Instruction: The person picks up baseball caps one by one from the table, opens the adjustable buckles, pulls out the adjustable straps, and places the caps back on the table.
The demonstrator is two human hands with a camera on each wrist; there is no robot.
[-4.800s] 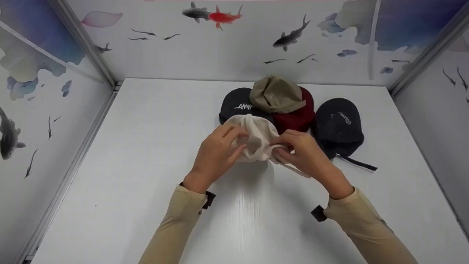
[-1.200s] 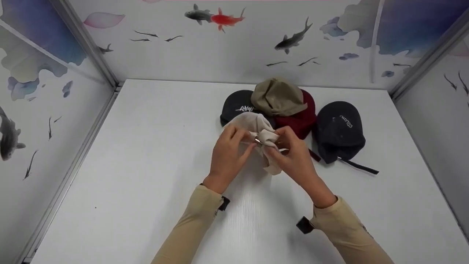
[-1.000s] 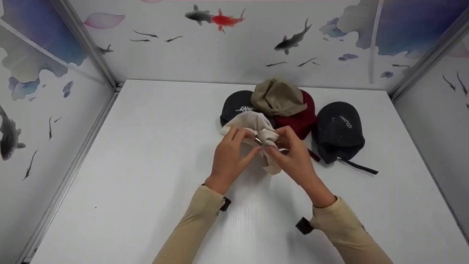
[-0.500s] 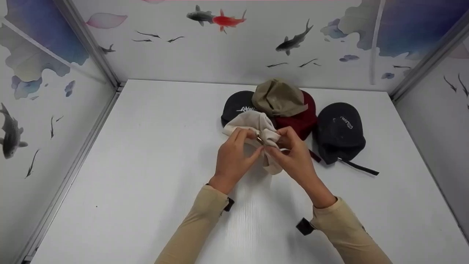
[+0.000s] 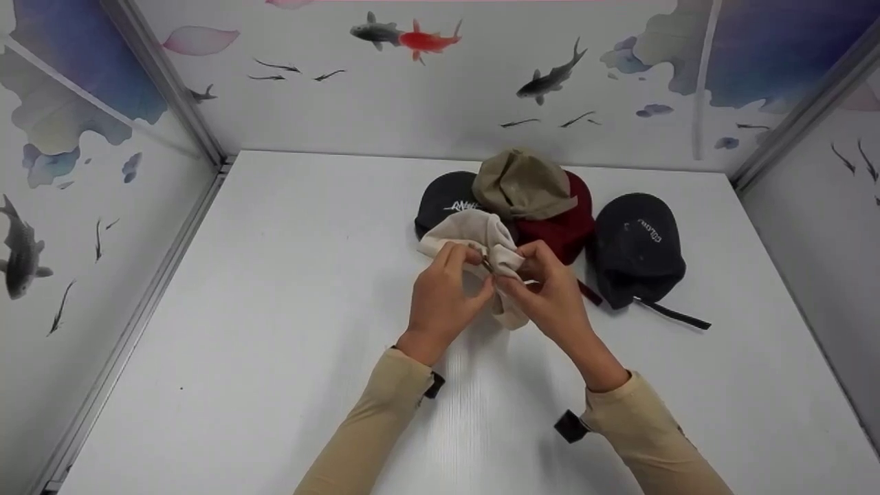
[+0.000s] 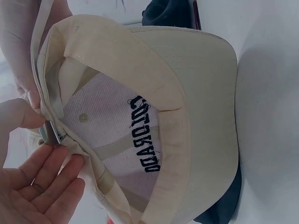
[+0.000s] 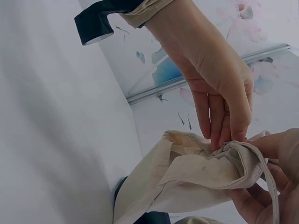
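Two grips hold the cream cap [image 5: 473, 225]: the left hand [image 5: 443, 299] pinches its metal clasp [image 6: 52, 133], and the right hand [image 5: 553, 292] pinches the folded back band just beside it. Adjusting the clasp seems the step in hand; the next move probably calls for a steady band and fine fingertip work. The cap lies between both hands, over the bench [image 5: 295, 289], partly hiding a black cap [image 5: 440, 196].

L hand [image 5: 440, 302] now nearer R hand [image 5: 555, 299], cream cap [image 5: 471, 227] more bunched.
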